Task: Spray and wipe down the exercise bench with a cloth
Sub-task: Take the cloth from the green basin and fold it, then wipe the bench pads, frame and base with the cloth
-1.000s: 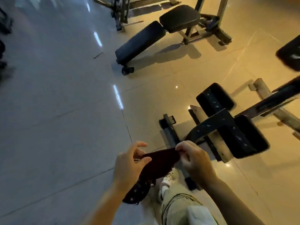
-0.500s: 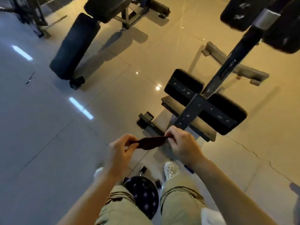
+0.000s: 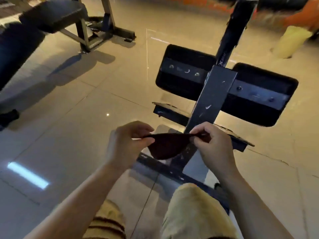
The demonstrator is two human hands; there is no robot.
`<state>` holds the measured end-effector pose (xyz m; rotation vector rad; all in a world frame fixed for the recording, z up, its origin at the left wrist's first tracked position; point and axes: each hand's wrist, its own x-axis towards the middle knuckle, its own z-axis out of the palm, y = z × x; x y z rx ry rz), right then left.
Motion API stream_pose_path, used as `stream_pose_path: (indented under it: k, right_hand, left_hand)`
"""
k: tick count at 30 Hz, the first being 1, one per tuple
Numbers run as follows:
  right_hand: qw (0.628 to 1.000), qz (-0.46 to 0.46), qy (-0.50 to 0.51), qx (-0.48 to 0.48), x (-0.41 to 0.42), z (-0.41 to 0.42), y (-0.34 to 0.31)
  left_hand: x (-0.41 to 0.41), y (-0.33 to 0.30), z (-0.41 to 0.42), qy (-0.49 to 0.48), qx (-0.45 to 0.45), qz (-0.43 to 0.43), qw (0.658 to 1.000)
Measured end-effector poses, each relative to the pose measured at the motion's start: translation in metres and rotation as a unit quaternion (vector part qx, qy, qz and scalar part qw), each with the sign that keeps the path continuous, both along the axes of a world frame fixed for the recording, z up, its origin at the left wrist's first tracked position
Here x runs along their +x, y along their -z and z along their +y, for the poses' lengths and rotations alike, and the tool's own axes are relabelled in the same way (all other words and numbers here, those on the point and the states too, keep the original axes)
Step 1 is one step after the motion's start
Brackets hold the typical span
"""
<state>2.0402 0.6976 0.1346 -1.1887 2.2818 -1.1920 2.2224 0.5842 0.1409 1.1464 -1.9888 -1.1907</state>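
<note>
A dark red cloth (image 3: 166, 146) hangs stretched between my two hands in the lower middle of the view. My left hand (image 3: 126, 145) pinches its left end and my right hand (image 3: 212, 145) pinches its right end. Just beyond the cloth stands an exercise machine with two black pads (image 3: 184, 73) on either side of a dark metal post (image 3: 212, 99). Its base bar (image 3: 174, 171) lies on the floor under my hands. No spray bottle is in view.
A second black padded bench (image 3: 51, 14) on a metal frame stands at the upper left on the tiled floor (image 3: 69, 128). A yellow blurred object (image 3: 291, 42) sits at the upper right. My legs in light shorts (image 3: 195, 213) fill the bottom.
The view has swung to the right and closer to the machine, whose pads now fill the centre. Both hands still hold the cloth, which now hangs lower between them.
</note>
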Motion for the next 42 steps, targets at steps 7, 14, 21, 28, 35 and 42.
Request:
stream_pose_path:
  k: [7,14,21,28,35,42]
  right_hand:
    - [0.991,0.006,-0.024,-0.134,0.020,0.015,0.051]
    - [0.983,0.030,-0.002,-0.182,0.038,0.066,0.014]
    - [0.982,0.074,-0.004,-0.174,0.046,0.096,-0.019]
    - [0.978,0.144,-0.012,-0.148,0.048,0.105,-0.040]
    - [0.973,-0.024,-0.045,-0.224,0.066,0.076,-0.038]
    - [0.958,0.202,-0.022,-0.202,0.069,0.018,-0.006]
  left_hand:
    - [0.026,0.050,0.029,-0.005,-0.081,0.018,0.997]
    - [0.032,0.001,0.074,0.002,-0.087,0.072,0.994]
    - [0.036,-0.026,0.101,0.044,-0.139,0.029,0.989]
    - [0.040,-0.048,0.106,0.039,-0.190,0.041,0.980]
    - [0.055,-0.025,0.081,0.039,-0.124,0.147,0.981]
    - [0.068,0.000,0.021,0.048,-0.257,0.099,0.960]
